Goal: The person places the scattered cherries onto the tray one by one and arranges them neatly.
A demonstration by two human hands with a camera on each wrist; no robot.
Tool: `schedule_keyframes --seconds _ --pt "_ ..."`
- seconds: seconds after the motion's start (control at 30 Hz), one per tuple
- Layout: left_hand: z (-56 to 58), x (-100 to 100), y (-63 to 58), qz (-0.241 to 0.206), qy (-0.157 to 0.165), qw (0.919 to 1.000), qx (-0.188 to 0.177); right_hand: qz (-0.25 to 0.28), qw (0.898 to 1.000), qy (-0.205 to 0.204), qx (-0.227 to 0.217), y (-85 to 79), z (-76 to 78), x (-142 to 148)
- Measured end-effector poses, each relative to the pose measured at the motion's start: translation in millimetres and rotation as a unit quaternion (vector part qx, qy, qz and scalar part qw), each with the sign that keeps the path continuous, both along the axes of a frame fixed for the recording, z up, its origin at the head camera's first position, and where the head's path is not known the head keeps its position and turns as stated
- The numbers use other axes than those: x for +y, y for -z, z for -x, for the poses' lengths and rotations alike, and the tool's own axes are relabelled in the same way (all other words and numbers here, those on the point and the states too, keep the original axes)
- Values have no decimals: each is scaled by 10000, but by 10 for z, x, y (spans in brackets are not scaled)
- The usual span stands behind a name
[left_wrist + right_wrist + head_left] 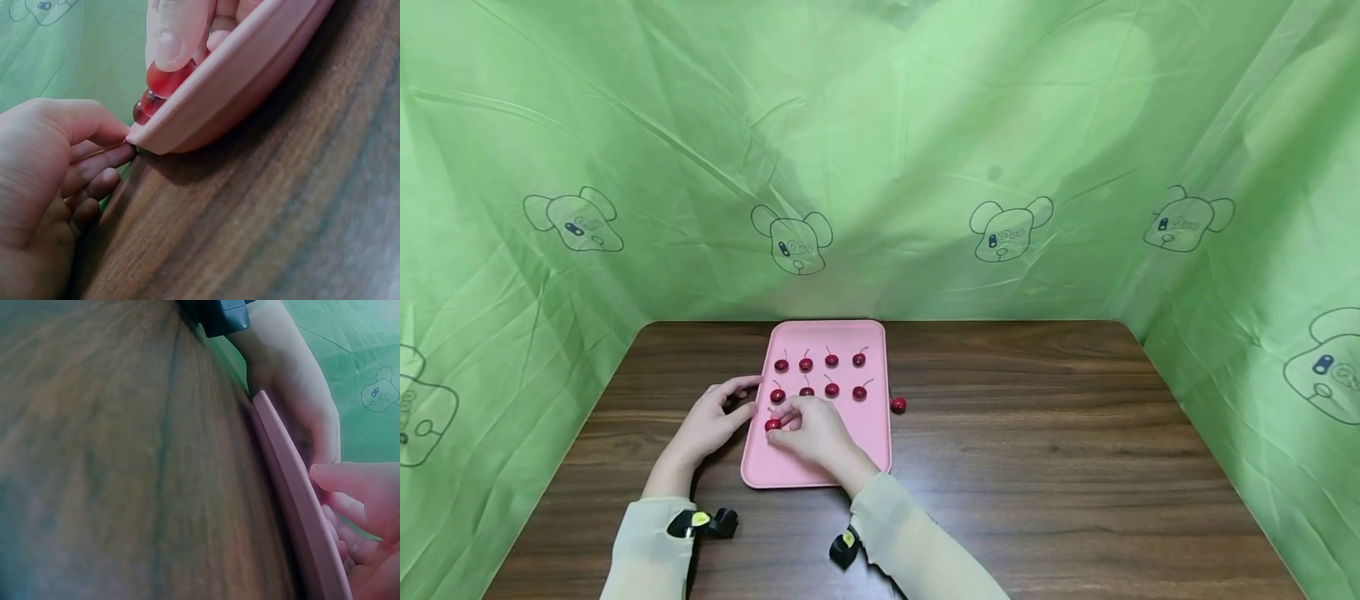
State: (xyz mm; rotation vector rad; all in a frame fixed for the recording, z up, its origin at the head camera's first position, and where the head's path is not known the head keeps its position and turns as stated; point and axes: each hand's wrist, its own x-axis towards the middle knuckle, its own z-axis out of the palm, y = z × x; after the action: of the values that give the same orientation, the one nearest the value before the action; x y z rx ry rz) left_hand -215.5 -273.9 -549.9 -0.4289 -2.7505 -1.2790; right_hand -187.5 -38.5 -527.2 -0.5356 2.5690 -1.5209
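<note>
A pink tray point(872, 442) lies on the table with several red cherries point(831, 361) standing stem-up on it in two rows of four columns. My right hand point(816, 433) reaches over its lower part and pinches another cherry point(772, 425) near the left rim, thumb and index finger around it. My left hand point(711, 425) holds the tray's left rim between thumb and index finger, its other fingers point(103, 184) loosely bent beneath. In the left wrist view, red cherries point(167, 80) show above the rim. The right wrist view hides the pinched cherry.
One more cherry point(898, 405) lies on the brown wooden table point(1037, 450), just right of the tray. Green cloth point(895, 167) with printed bear heads encloses the table at the back and sides. Both wrists carry a small black camera point(844, 548).
</note>
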Motion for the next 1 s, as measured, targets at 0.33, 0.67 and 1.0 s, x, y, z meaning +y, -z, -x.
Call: schedule_keyframes --seconds 0.33,0.67,1.0 --pt "-5 10 -10 14 -64 9999 -97 -272 9996 -91 -27 -26 2 27" --pt "-5 6 0 17 -110 9998 -141 -376 9989 -237 -140 -82 -1 51" --pt "2 4 14 -40 -96 9999 -116 -329 9982 -501 31 -217 -2 250"
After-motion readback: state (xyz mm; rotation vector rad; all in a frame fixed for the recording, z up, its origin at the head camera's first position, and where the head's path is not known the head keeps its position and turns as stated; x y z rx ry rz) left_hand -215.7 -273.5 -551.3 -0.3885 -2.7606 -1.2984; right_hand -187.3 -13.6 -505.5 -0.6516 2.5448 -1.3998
